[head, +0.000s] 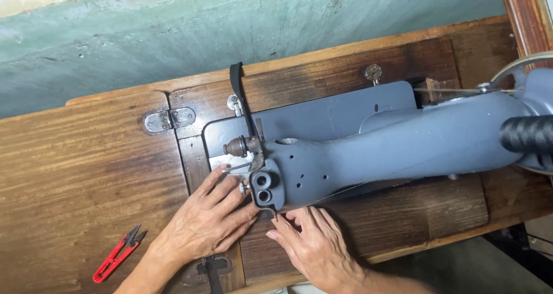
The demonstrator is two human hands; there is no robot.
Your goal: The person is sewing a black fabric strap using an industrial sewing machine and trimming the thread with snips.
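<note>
L hand (210, 222) flat, palm down, fingers spread toward 1 o'clock; R hand (314, 245) palm down, fingertips pinched at 11 o'clock.

A sewing workshop: a grey sewing machine (374, 150) set into a worn wooden table (86, 167), red thread snips (118, 253) beside.

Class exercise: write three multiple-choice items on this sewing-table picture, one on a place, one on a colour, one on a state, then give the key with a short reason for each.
1. Where do the snips lie?
A. left of the left hand
B. on the machine
C. by the wall

2. What colour are the snips' handles?
A. blue
B. red
C. green

3. What does the right hand hold?
A. the snips
B. a cloth
C. nothing; its fingertips are at the machine's head

Key: 1 A, they lie on the table beside that wrist. 2 B, plainly red. 3 C, the open fingers grip nothing.
</note>
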